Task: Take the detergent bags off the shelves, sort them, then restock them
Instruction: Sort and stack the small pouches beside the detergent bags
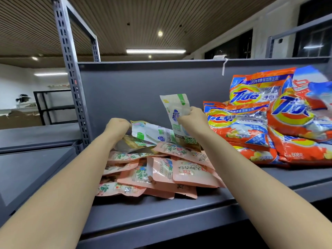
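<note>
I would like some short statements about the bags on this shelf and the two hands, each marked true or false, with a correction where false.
1. The right hand holds a white and green bag upright. True.
2. The orange Tide bags are piled at the left end of the shelf. False: they are piled at the right end.
3. The pink bags lie in a pile in front of the white and green ones. True.
4. The left hand hangs free beside the shelf. False: it grips the edge of a bag lying on the pile.
5. The back panel is red. False: it is grey.
</note>
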Available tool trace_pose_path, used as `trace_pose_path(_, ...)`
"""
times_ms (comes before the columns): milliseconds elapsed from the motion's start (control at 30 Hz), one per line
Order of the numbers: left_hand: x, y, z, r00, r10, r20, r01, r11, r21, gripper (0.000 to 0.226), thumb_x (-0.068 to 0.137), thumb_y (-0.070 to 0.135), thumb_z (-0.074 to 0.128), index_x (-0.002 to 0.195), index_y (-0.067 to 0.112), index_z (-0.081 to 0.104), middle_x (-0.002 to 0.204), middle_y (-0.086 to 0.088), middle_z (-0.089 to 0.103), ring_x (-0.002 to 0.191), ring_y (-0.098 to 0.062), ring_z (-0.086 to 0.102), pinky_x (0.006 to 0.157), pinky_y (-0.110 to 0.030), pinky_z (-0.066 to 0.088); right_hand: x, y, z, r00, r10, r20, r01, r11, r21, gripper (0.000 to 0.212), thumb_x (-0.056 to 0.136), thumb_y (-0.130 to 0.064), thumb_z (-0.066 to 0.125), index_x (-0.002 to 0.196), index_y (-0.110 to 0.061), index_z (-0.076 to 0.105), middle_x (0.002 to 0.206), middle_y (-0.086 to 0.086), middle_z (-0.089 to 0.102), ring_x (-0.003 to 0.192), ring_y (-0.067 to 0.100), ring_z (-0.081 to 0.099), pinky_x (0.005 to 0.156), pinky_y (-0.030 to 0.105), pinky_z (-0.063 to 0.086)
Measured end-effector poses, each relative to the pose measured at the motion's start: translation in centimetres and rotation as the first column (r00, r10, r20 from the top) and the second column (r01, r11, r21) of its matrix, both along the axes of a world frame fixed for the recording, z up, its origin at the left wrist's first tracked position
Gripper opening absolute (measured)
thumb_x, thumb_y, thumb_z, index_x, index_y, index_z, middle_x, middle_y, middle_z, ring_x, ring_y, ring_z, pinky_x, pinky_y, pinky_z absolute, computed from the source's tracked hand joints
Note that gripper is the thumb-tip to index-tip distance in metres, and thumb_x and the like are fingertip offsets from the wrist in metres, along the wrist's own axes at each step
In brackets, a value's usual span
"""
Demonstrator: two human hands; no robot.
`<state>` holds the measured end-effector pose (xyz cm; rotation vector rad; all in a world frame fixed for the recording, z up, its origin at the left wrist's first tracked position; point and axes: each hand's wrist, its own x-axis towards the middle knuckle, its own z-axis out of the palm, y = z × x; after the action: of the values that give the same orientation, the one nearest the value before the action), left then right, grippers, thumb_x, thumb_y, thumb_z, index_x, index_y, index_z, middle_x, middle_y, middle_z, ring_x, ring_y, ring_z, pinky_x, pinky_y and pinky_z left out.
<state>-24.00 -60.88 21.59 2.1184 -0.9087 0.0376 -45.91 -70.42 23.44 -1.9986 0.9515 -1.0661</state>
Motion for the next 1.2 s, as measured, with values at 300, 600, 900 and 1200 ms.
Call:
trace_pose_path(300,-1.0,-0.1,-0.7,0.967,-0.15,0.207,0.129,0.985,0.113,0.037,0.088,0.021,0.063,0.124,0.024,0.057,0.132,0.001,0.054,0.114,-0.024,0.054,0.091,-0.035,0.047,-0.6,-0.6,-0.6,0.994,-0.017,0.109,0.012,0.999,0.046,0.021,0.089,-0.015,0.056,0.107,-0.012,0.065,0.112,0.008,0.066,0.094,0.025,0.058,0.084,0.046,0.054)
trace_pose_path(600,-1.9,1.6,1.2,0.949,0.101,0.298,-0.005,0.952,-0.306,0.022,0.097,0.028,0.043,0.078,0.024,0.055,0.079,-0.007,0.06,0.07,-0.028,0.054,0.055,-0.03,0.038,-1.2,-0.5,-1.0,0.93,-0.019,0.366,-0.022,0.994,0.108,0.021,0.093,-0.017,0.054,0.105,-0.007,0.068,0.112,0.007,0.065,0.099,0.025,0.061,0.062,0.028,0.05)
trace_pose_path(900,-4.7,4.7,3.2,0.93,0.288,0.229,-0.079,0.764,-0.64,0.025,0.101,0.028,0.038,0.081,0.014,0.043,0.081,-0.007,0.056,0.071,-0.023,0.049,0.057,-0.032,0.036,-2.0,1.6,-0.4,0.784,0.077,0.616,-0.167,0.982,0.089,0.006,0.089,-0.018,0.06,0.088,-0.015,0.066,0.092,0.0,0.07,0.088,0.019,0.067,0.06,0.028,0.054)
trace_pose_path(1200,-9.3,7.2,1.5,0.881,0.46,0.112,-0.229,0.622,-0.748,0.024,0.101,0.031,0.036,0.082,0.017,0.041,0.078,-0.001,0.053,0.071,-0.021,0.048,0.054,-0.026,0.029,-5.2,3.7,-1.4,0.695,0.083,0.715,-0.072,0.996,-0.046,0.019,0.085,-0.014,0.062,0.068,-0.022,0.062,0.072,-0.007,0.066,0.081,0.018,0.067,0.069,0.037,0.056)
